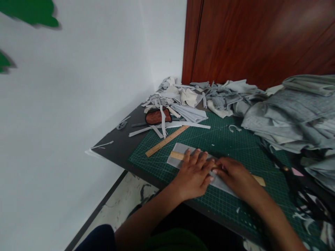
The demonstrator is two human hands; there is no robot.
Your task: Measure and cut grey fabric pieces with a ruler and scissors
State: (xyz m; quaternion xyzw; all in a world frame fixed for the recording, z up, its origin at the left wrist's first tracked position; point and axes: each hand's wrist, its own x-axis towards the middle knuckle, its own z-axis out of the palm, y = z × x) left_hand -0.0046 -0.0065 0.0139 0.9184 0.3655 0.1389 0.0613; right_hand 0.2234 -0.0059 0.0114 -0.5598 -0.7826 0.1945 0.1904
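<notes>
A strip of grey fabric (180, 147) lies on the green cutting mat (146, 164), with a wooden ruler (177, 156) along its length. My left hand (194, 175) presses flat on ruler and fabric, fingers spread. Just right of it, my right hand (233, 174) is closed in a pinch over the ruler's middle. What sits between its thumb and fingers is too hidden to name. The ruler's far end emerges past my right wrist. A second wooden ruler (167, 141) rests slantwise on the mat, beyond the left hand.
Fabric scraps (180, 96) pile up in the back corner, near a brown pad with black edging (158, 116). Crumpled grey cloth (295, 111) is heaped at right, with large black scissors (286, 170) before it. A white wall (104, 69) borders the left side.
</notes>
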